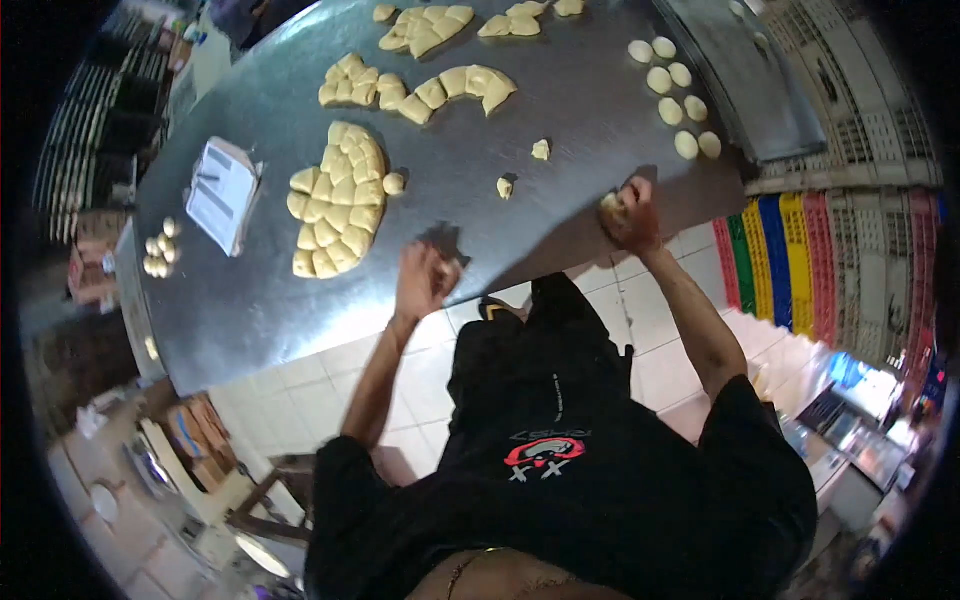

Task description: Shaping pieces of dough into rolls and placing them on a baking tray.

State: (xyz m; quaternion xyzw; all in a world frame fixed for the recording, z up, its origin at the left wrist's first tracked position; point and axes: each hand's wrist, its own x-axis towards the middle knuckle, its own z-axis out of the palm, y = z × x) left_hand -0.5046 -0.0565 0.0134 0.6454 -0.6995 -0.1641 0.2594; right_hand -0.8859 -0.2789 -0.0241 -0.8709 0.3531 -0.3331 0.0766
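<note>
Head view: the right hand (640,220) is at the bench's near edge, toward its right end, fingers bent around a dough lump (610,208) on the steel bench (430,225). The left hand (424,280) is by the same edge, well apart from the right, its fingers curled inward; whether they enclose anything, I cannot tell.

Between the hands and farther in lie two small dough scraps (541,150). Left of these, a dough ball (394,184) sits just beside a large cut dough slab (345,195), with more cut dough pieces (458,84) beyond. Rounded dough balls (659,80) stand in two rows near a metal tray (748,90) at right. A notebook (223,195) lies toward the left end.
</note>
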